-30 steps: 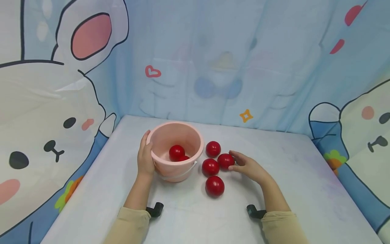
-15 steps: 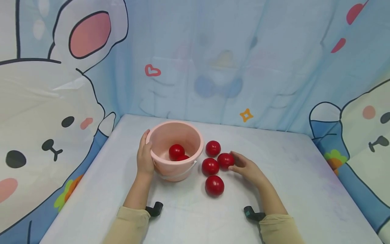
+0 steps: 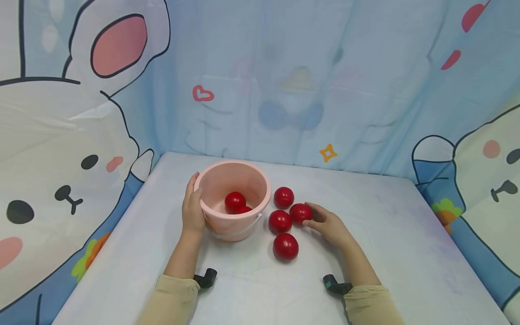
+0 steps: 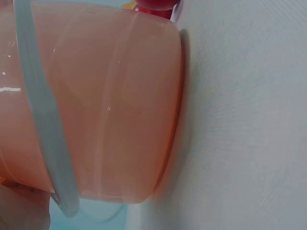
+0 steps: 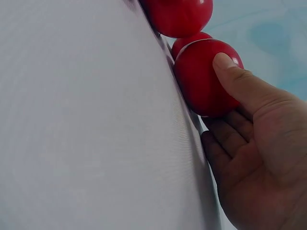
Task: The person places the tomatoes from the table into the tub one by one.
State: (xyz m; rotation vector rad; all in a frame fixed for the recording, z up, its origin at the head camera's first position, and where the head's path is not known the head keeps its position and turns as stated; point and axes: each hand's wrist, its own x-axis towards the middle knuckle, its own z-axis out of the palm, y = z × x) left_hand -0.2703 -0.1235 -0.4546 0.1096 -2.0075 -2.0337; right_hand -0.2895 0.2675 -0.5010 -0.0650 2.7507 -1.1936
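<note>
A pink bucket (image 3: 233, 225) with a pale handle (image 4: 48, 120) stands upright on the white table, and two red balls (image 3: 235, 202) show inside it. My left hand (image 3: 192, 212) grips its left side below the rim; in the left wrist view only a part of that hand (image 4: 21, 206) shows against the wall. To the right of the bucket, my right hand (image 3: 329, 225) holds a red ball (image 3: 300, 214) that is still among the others on the table. The right wrist view shows the thumb (image 5: 232, 76) on this ball (image 5: 204, 81), with the fingers curled behind it.
Other red balls lie close by: one at the back (image 3: 283, 197), one to the left (image 3: 280, 221) and one nearer the front (image 3: 285, 247). White cloth covers the table (image 3: 406, 234). A blue printed curtain (image 3: 252, 90) rises behind it.
My right hand has shifted slightly left and closed in on the red ball, its thumb and fingers now against it. The left hand and the bucket have hardly moved.
</note>
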